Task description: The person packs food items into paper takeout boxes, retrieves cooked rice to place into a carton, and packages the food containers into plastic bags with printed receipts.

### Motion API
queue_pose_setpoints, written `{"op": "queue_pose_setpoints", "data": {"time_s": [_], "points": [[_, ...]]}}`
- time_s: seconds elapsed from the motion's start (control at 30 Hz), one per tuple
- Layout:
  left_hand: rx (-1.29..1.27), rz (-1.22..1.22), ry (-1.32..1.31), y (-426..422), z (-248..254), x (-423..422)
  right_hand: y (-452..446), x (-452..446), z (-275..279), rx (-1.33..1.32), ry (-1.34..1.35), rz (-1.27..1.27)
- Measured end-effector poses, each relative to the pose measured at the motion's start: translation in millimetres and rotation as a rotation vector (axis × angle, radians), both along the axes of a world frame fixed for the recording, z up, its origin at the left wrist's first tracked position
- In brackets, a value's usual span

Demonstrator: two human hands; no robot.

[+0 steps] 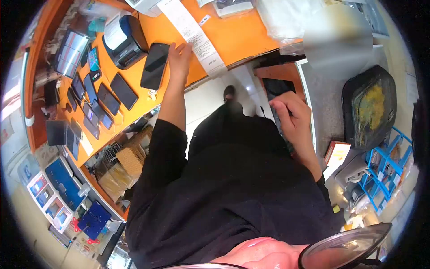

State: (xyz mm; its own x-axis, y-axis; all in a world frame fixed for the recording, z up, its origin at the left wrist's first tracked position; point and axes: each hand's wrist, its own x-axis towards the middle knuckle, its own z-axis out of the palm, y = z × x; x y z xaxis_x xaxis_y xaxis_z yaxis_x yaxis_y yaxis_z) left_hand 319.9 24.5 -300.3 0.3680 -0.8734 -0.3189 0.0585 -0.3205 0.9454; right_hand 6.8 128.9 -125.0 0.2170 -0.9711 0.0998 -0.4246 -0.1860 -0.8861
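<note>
My left hand (pixel 179 62) rests over the orange counter with its fingers apart. It is between a large black phone (pixel 155 66) and a long printed paper receipt (pixel 200 48), its fingertips close to the edges of both. The receipt runs off the counter's front edge. My right hand (pixel 293 114) is at the right, fingers curled and thumb showing, over the side of an open drawer (pixel 280 71). Something dark and flat (pixel 278 85) lies in the drawer beside that hand. What the curled fingers hold, if anything, is hidden.
Left of the phone stands a black receipt printer (pixel 126 49). Several phones (pixel 108 98) lie on the orange counter (pixel 233 38). Clear plastic bags (pixel 284 20) sit at the back. A black bag (pixel 369 107) and a blue wire rack (pixel 387 163) are on the right.
</note>
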Motion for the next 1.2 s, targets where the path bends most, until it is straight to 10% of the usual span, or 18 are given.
{"op": "queue_pose_setpoints", "data": {"time_s": [0.27,1.2], "points": [[0.230,-0.303,0.628,20.1,61.0,-52.7,-46.0,53.3,-28.6,0.113,0.049,0.037],[-0.190,-0.652,0.923,72.4,177.8,-33.6,-18.1,74.5,5.4,0.395,-0.438,0.106]]}}
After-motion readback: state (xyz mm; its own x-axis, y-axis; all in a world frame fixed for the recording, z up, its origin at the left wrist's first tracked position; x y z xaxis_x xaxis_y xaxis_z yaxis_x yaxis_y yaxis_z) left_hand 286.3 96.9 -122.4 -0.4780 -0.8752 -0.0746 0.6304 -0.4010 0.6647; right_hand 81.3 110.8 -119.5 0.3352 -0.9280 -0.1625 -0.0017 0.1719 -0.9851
